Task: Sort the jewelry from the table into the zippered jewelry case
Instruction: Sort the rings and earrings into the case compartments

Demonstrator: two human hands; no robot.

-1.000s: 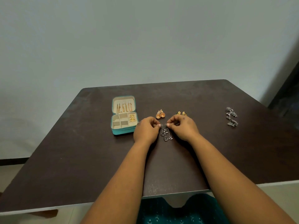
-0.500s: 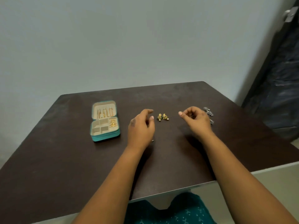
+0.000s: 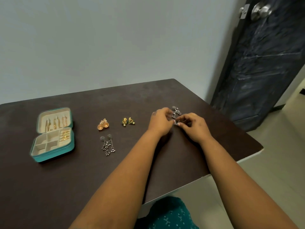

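Note:
A teal zippered jewelry case (image 3: 52,152) lies open at the left of the dark table (image 3: 82,179), with gold pieces in its lid and one compartment. Orange round earrings (image 3: 103,124), green-and-gold earrings (image 3: 128,121) and long silver dangle earrings (image 3: 107,144) lie loose in the middle. At the right, my left hand (image 3: 160,122) and my right hand (image 3: 194,128) pinch at a cluster of silver earrings (image 3: 176,111). Both sets of fingertips meet on one silver piece; whether it is lifted off the table I cannot tell.
The table's right edge and near corner (image 3: 257,149) are close to my right forearm. A dark door (image 3: 264,63) with a metal knob stands to the right. A plain wall runs behind the table. Teal patterned clothing (image 3: 168,214) shows below the front edge.
Both hands left the long silver dangle earrings on the table mid-centre and moved right to the silver cluster, fingertips closing on it. The camera turned right, bringing the door into view.

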